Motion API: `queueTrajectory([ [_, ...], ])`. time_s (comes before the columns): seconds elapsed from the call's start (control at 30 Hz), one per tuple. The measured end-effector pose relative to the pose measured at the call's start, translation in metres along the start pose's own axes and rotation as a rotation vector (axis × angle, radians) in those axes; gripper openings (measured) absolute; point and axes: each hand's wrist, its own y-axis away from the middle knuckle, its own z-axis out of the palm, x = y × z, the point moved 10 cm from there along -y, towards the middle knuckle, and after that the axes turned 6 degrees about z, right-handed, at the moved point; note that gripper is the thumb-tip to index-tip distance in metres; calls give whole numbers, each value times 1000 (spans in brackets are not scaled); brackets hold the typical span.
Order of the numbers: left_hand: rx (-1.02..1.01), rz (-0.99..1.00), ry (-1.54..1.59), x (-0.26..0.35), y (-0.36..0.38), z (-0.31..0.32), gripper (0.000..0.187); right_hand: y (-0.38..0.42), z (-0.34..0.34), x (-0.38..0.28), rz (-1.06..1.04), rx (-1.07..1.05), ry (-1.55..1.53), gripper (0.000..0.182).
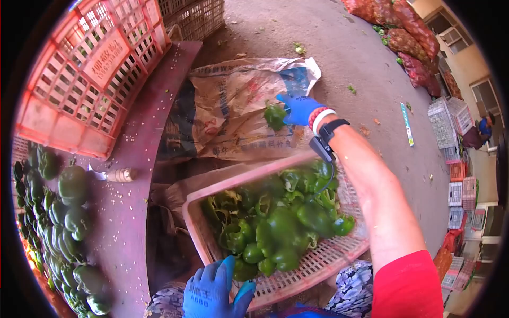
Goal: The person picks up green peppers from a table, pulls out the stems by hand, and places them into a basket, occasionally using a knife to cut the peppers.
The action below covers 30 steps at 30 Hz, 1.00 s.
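Observation:
My right hand (pixel 301 110), in a blue glove, is closed on a dark green bell pepper (pixel 275 117), held out above a flattened printed sack (pixel 233 87) on the ground. Only part of the pepper shows beyond the fingers. Gloved in blue as well, my left hand (pixel 214 289) is at the near left corner of a pink plastic crate (pixel 193 233), thumb and fingers apart, with nothing visible between them. Cut and broken green peppers (pixel 283 225) fill much of this tilted crate. A knife (pixel 121 175) with a wooden handle lies on the dark red board to the left.
Many whole green peppers (pixel 74 185) are heaped at the board's (pixel 124 228) left side. A large red crate (pixel 106 63) stands at its far end. Filled net sacks (pixel 411 42), stacked crates (pixel 441 124) and another person (pixel 480 132) are along the right.

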Motion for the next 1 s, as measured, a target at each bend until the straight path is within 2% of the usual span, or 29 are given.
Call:
queueTrajectory([
  [0.03,-15,-33,21,-5,-5,-2,56,-18,14,2,-15,-50,64,83],
  [0.07,-154,-75,-39,-16,-11,8,66,-34,28,5,-34,-101,128,86],
  [0.17,-43,-120,-16,-18,-30,-5,61,-75,55,14,-18,-156,147,93],
  [0.3,-109,-188,-9,-30,-45,5,64,-106,97,19,-29,-330,195,97],
  [0.37,-117,-196,-40,-33,-54,9,64,-113,123,31,19,-320,189,103],
  [0.43,-125,-210,-57,-36,-60,14,65,-109,130,36,18,-213,151,110],
  [0.47,-130,-212,-67,-36,-62,15,65,-107,132,37,39,-259,121,112],
  [0.57,-141,-199,-75,-36,-62,19,65,-108,142,11,-213,-297,292,108],
  [0.7,-124,-209,-83,-38,-56,17,65,-95,138,-11,-268,-236,443,96],
  [0.73,-122,-218,-83,-39,-53,16,65,-97,138,-2,-203,-271,351,92],
  [0.87,-126,-241,-74,-41,-48,17,66,-96,157,45,229,-382,-426,96],
  [0.97,-111,-227,-101,-38,-50,17,66,-101,161,41,369,-373,-682,84],
  [1.0,-113,-225,-103,-38,-50,17,66,-97,163,30,429,-420,-883,73],
])
